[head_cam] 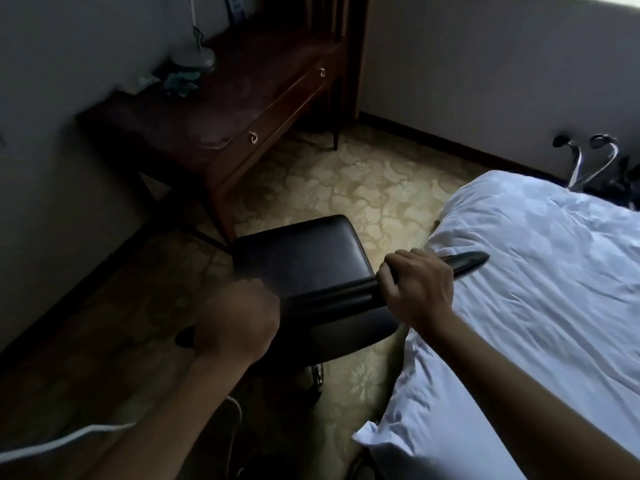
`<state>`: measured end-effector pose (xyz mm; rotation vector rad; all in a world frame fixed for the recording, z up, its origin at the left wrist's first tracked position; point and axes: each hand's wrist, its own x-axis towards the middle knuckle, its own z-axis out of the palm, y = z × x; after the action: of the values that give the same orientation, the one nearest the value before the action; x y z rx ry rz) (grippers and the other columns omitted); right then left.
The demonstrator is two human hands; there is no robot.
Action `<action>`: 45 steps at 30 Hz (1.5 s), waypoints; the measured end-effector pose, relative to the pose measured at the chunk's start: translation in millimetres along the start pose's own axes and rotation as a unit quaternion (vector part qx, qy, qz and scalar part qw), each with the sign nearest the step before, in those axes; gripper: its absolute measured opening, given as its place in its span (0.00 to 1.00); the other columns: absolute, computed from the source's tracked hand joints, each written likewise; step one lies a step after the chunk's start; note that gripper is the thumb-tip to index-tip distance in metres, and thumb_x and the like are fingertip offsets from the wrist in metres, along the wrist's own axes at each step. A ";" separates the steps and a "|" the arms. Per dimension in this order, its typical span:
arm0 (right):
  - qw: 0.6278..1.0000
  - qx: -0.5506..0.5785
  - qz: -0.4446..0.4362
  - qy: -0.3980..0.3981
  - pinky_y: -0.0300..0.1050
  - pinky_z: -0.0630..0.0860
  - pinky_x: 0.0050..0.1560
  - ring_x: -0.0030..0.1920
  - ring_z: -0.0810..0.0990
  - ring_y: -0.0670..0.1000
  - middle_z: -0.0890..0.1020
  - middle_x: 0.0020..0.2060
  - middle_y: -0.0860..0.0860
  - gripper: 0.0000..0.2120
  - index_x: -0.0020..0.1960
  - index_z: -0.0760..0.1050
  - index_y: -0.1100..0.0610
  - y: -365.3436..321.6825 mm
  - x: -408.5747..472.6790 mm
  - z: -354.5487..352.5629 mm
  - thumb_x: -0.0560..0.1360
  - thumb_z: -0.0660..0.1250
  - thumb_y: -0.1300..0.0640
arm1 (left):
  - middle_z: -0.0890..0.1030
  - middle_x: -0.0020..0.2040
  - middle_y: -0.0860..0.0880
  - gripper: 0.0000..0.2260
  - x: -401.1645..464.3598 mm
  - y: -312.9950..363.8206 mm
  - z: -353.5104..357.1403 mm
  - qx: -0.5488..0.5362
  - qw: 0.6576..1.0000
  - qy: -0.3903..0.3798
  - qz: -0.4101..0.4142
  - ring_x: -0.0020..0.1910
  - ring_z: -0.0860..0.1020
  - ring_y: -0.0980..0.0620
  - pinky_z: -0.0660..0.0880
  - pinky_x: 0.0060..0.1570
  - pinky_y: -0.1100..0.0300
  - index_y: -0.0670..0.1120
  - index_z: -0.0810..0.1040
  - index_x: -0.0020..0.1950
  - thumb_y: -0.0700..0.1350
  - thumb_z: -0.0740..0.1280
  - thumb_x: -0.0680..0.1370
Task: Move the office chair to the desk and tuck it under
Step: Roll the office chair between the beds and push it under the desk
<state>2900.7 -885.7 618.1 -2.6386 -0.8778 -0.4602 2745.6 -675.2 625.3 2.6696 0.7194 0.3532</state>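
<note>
Both hands grip the top edge of the chair's backrest [332,299] at the lower middle of the frame. The left hand [239,317] is curled tight around the backrest's left end, knuckles up, its fingers blurred and dark. The right hand [419,289] wraps the same edge further right, thumb and fingers closed around it. The black chair [301,258] stands on the patterned carpet [346,181] at centre frame, its seat facing the dark wooden desk [214,109] in the upper left, near the desk's front corner but not under it. The chair's base is mostly hidden beneath the seat. A white bed [540,289] fills the right side, touching the backrest's right end.
</note>
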 end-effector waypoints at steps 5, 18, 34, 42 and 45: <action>0.998 0.027 -0.022 0.054 0.42 0.55 0.30 0.23 0.67 0.51 0.72 0.21 0.51 0.16 0.25 0.67 0.56 7.5 27.7 8.6 0.71 0.58 0.55 | 0.70 0.27 0.52 0.14 21.7 7.6 -2.6 -0.023 0.999 0.035 -0.012 0.25 0.71 0.50 0.70 0.26 0.57 0.48 0.68 0.29 0.49 0.58 0.74; 0.999 0.029 -0.014 0.040 0.41 0.56 0.31 0.26 0.67 0.52 0.74 0.22 0.51 0.17 0.25 0.67 0.55 58.4 124.4 37.9 0.71 0.56 0.52 | 0.71 0.26 0.53 0.14 118.5 37.7 34.8 -0.001 0.999 0.002 -0.049 0.25 0.71 0.54 0.63 0.25 0.62 0.50 0.69 0.30 0.50 0.60 0.76; 0.999 0.013 -0.003 -0.046 0.43 0.61 0.31 0.31 0.73 0.54 0.75 0.28 0.51 0.15 0.30 0.72 0.55 110.4 229.0 68.8 0.69 0.55 0.49 | 0.75 0.28 0.51 0.13 238.3 65.9 64.0 -0.004 0.993 -0.084 -0.081 0.28 0.74 0.51 0.68 0.28 0.59 0.49 0.72 0.33 0.52 0.61 0.76; 0.997 0.053 -0.051 -0.015 0.45 0.61 0.27 0.27 0.69 0.54 0.71 0.24 0.52 0.14 0.28 0.68 0.58 155.2 242.1 74.7 0.70 0.57 0.54 | 0.74 0.26 0.52 0.14 234.0 100.3 84.0 -0.027 0.989 -0.064 -0.130 0.25 0.73 0.54 0.64 0.25 0.61 0.49 0.71 0.32 0.53 0.62 0.76; 0.992 0.094 -0.084 0.025 0.46 0.60 0.27 0.25 0.66 0.53 0.69 0.23 0.52 0.13 0.28 0.66 0.58 173.3 249.1 79.3 0.70 0.58 0.56 | 0.73 0.24 0.52 0.15 231.8 116.8 92.6 -0.035 0.986 -0.043 -0.155 0.23 0.72 0.55 0.63 0.24 0.62 0.49 0.71 0.30 0.52 0.63 0.76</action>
<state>3213.0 -857.3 611.5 -2.3836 -1.0761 -0.4592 3021.2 -673.4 621.3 2.4389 1.0558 0.1746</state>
